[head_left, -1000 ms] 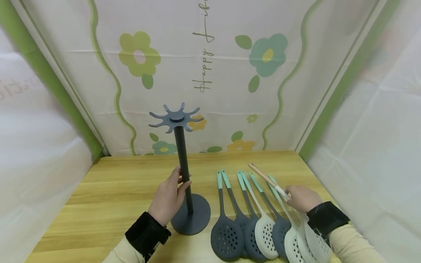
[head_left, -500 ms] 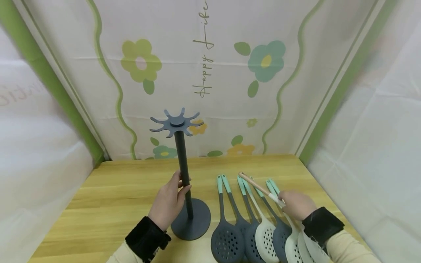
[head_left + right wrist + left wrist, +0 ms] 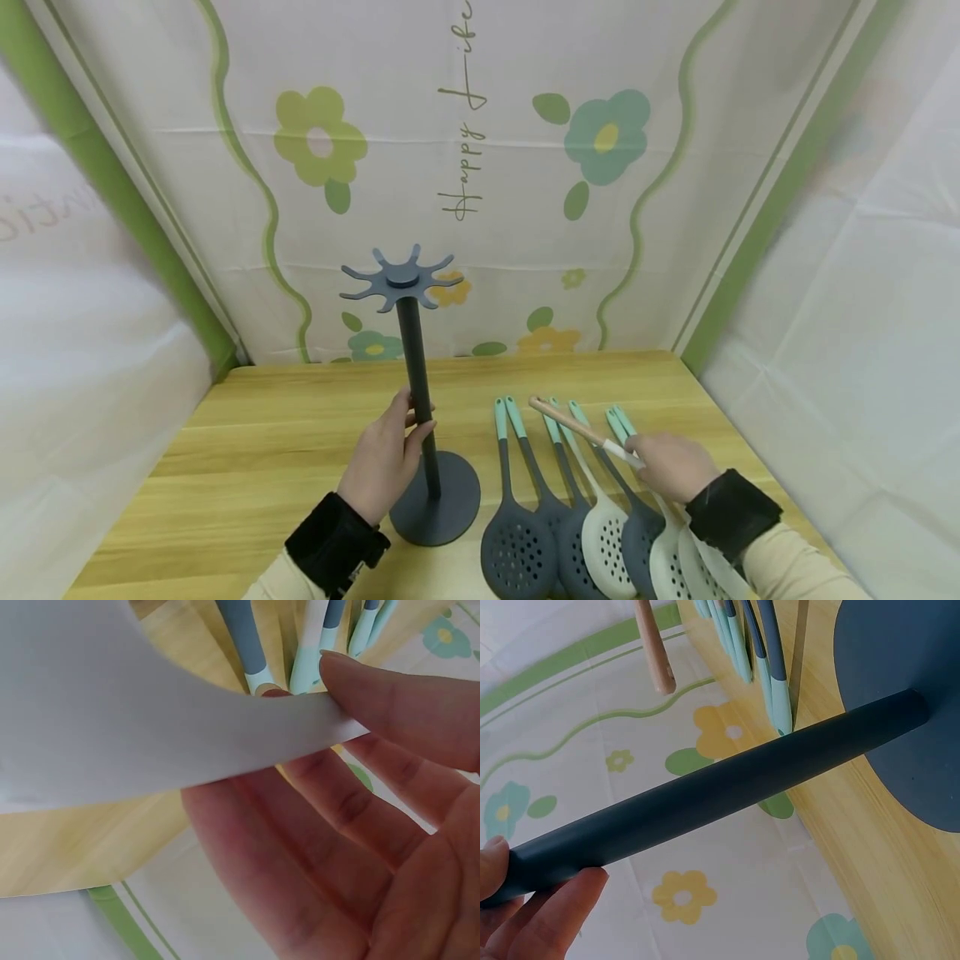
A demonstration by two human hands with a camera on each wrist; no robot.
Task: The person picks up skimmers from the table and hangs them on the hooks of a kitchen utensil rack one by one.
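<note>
A dark grey utensil stand point(image 3: 417, 358) stands upright on a round base, with a ring of hooks point(image 3: 402, 279) on top, nothing hanging there. My left hand point(image 3: 382, 458) grips its pole, thumb on one side and fingers on the other; the left wrist view shows the pole point(image 3: 705, 787) up close. My right hand point(image 3: 675, 468) pinches the white neck of a cooking utensil with a wooden handle point(image 3: 570, 419). That handle points up and left, above the row of skimmers. In the right wrist view the utensil's white part point(image 3: 112, 727) fills the upper left, mostly cropped.
Several skimmers lie side by side right of the stand, dark grey ones point(image 3: 519, 546) and white ones point(image 3: 606, 542), with mint handle ends point(image 3: 501, 419) pointing away. The wooden table point(image 3: 285, 450) meets a flower-printed cloth point(image 3: 480, 167) at the back. Cloth walls rise on both sides.
My right hand has moved slightly left, and the wooden handle end has swung left over the skimmers. The left hand stays on the stand's pole. The head view has shifted slightly.
</note>
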